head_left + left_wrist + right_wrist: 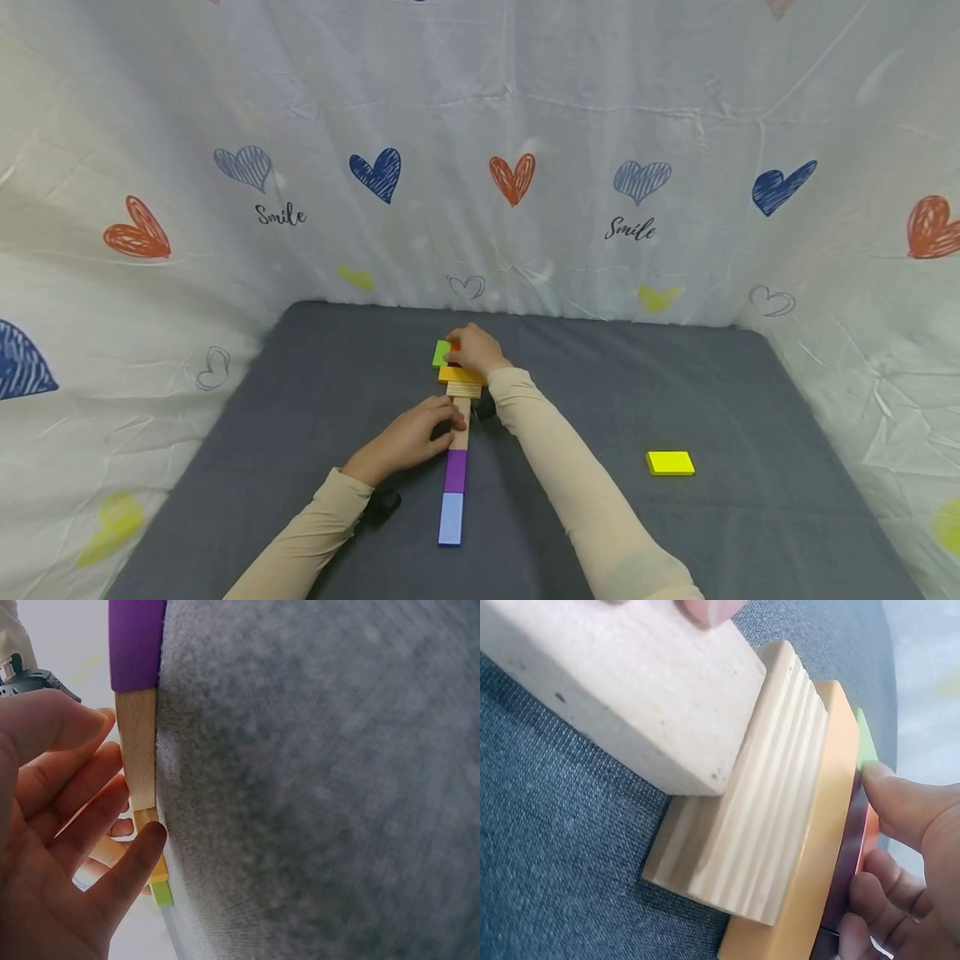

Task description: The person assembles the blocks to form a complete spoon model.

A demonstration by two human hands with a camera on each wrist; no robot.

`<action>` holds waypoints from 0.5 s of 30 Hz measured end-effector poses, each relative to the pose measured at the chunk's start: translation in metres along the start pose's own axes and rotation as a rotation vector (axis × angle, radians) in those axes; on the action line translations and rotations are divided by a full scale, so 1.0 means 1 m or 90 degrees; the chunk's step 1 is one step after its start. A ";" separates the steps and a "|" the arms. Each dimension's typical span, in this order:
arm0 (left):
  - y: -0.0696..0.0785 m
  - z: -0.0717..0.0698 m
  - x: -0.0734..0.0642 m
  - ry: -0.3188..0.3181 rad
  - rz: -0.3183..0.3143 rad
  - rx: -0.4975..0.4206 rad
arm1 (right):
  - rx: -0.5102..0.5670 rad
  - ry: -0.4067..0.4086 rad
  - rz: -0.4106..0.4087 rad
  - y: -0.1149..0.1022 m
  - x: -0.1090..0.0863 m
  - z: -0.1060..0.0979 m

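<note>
A row of blocks runs away from me: light blue (451, 518), purple (455, 472), plain wood (460, 437), a ridged wood block (757, 802), then an orange-yellow block (810, 825) lying crosswise. My left hand (408, 437) rests beside the plain wood block, fingertips at its sides, fingers loosely extended. At the far end, my right hand (477, 350) pinches a red-orange block (454, 345) between thumb and curled fingers. A green block (441, 354) sits left of it, and a dark purple block (845, 859) lies against the orange-yellow one. The right hand partly hides these far blocks.
A yellow block (671, 463) lies alone to the right on the grey cloth-covered table (570, 392). White curtains (570, 83) printed with hearts enclose the table's back and sides. My right forearm (570, 483) crosses over the table just right of the row.
</note>
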State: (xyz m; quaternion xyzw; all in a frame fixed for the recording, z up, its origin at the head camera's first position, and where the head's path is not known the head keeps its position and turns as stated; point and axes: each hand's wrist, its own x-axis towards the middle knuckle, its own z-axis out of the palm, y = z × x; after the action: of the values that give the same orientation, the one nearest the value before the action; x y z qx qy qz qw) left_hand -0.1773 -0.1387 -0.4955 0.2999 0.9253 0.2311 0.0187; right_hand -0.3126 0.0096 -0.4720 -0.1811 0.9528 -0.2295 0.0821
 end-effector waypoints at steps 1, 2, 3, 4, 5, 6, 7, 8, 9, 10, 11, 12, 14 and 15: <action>0.000 0.000 0.000 0.000 0.000 0.000 | -0.001 -0.002 -0.004 0.000 0.000 0.000; 0.000 0.000 0.000 0.000 0.001 0.000 | -0.001 -0.003 -0.007 0.001 0.000 -0.001; 0.000 0.000 0.000 0.001 0.001 0.000 | -0.001 -0.002 -0.011 0.002 0.000 -0.001; 0.000 0.000 0.000 0.002 0.000 0.000 | 0.000 -0.001 -0.016 0.002 0.000 -0.001; 0.000 0.000 0.000 0.002 0.000 -0.001 | 0.004 0.001 -0.021 0.003 -0.001 -0.002; 0.000 0.000 0.000 0.003 -0.001 -0.001 | 0.006 0.003 -0.025 0.004 -0.001 -0.002; -0.001 0.001 0.000 0.004 -0.001 -0.002 | 0.008 0.005 -0.029 0.005 -0.002 -0.003; -0.001 0.001 0.000 0.004 -0.002 -0.002 | 0.012 0.007 -0.032 0.006 -0.003 -0.004; -0.001 0.001 0.000 0.004 -0.002 -0.003 | 0.015 0.009 -0.035 0.008 -0.005 -0.004; -0.001 0.001 0.000 0.004 0.000 -0.005 | 0.017 0.010 -0.038 0.009 -0.006 -0.005; -0.002 0.001 0.000 0.004 0.002 -0.007 | 0.018 0.013 -0.039 0.011 -0.008 -0.006; -0.002 0.002 0.000 0.005 0.003 -0.008 | 0.015 0.016 -0.042 0.013 -0.010 -0.008; -0.002 0.002 0.000 0.006 0.003 -0.011 | 0.013 0.027 -0.050 0.019 -0.015 -0.011; -0.002 0.002 0.000 0.006 0.003 -0.012 | 0.011 0.032 -0.056 0.022 -0.018 -0.012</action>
State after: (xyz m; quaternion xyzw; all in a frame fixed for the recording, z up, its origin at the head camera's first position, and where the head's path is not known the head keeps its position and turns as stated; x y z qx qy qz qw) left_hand -0.1779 -0.1395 -0.4979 0.3010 0.9225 0.2411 0.0164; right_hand -0.3054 0.0393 -0.4703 -0.2163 0.9437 -0.2452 0.0496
